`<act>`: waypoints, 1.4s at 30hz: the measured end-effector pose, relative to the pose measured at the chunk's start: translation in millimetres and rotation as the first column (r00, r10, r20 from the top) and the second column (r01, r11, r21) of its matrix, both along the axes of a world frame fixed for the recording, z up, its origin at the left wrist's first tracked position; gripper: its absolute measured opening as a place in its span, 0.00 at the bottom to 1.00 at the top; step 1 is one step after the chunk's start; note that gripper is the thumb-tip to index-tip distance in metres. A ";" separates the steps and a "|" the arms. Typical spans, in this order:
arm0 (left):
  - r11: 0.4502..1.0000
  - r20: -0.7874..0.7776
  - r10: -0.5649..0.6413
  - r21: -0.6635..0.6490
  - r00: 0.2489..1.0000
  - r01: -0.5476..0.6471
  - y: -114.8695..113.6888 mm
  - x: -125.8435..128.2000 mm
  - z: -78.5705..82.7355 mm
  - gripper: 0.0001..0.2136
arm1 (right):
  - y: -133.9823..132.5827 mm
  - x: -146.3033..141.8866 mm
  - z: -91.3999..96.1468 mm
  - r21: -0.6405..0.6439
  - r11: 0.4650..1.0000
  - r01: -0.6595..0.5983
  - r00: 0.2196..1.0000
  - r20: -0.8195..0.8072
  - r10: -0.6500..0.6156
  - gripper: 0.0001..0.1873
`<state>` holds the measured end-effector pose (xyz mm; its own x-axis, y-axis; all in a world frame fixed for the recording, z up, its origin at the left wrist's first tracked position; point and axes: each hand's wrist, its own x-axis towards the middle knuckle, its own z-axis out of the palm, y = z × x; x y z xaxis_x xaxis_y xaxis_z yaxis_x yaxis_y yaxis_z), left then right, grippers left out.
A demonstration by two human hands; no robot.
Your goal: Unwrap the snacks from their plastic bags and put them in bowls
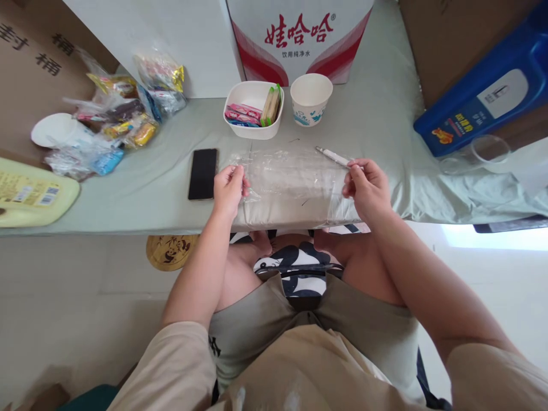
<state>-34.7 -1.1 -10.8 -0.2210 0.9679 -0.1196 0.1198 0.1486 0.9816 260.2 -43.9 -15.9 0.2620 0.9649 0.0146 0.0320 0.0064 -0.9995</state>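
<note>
The clear plastic bag [286,180] lies flat at the tabletop's [141,200] near edge. The left hand [229,188] pinches its 9 o'clock edge. The right hand [366,185] pinches its 3 o'clock edge, beside a pen [331,155]. Risk: an uneven pull would likely tear the film or knock the pen away. The carton [299,40] at 12 o'clock reads "娃哈哈 饮用纯净水".

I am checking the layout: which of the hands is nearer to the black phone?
Left. The left hand is just right of the phone, apart from it; the right hand is farther right, at the other end of the clear plastic.
</note>
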 end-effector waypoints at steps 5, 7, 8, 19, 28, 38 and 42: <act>0.999 -0.295 -0.016 -0.047 0.955 0.002 -5.4 -2.3 -7.1 0.15 | 12.3 -0.7 -5.0 -0.130 0.987 0.096 0.959 0.279 -0.056 0.11; 0.998 -0.447 -0.041 -0.051 0.894 0.021 -8.4 -4.3 -6.5 0.16 | 12.5 -0.4 -5.5 -0.167 0.981 0.100 0.901 0.434 -0.018 0.09; 0.998 -0.504 -0.062 -0.058 0.862 0.038 -9.7 -5.4 -5.7 0.15 | 11.0 -0.2 -5.0 -0.184 0.978 0.095 0.863 0.506 0.012 0.09; 0.978 -0.704 -0.207 -0.134 0.679 0.159 -16.2 -13.5 -3.4 0.14 | -20.9 6.5 -3.0 -0.264 0.963 -0.049 0.559 0.792 0.246 0.24; 0.964 -0.779 -0.216 -0.075 0.589 0.255 -8.2 -3.1 -3.6 0.21 | -39.8 -4.9 1.4 -0.300 0.927 -0.226 0.269 0.895 0.355 0.42; 0.844 -0.343 -0.495 0.026 0.798 0.535 7.8 18.7 -16.4 0.14 | -24.5 -29.0 7.3 -0.192 0.875 -0.444 0.555 0.708 0.437 0.41; 0.789 -0.038 -0.606 0.095 0.795 0.607 9.7 25.2 -7.6 0.17 | -2.2 -41.1 8.2 -0.212 0.882 -0.421 0.667 0.587 0.459 0.30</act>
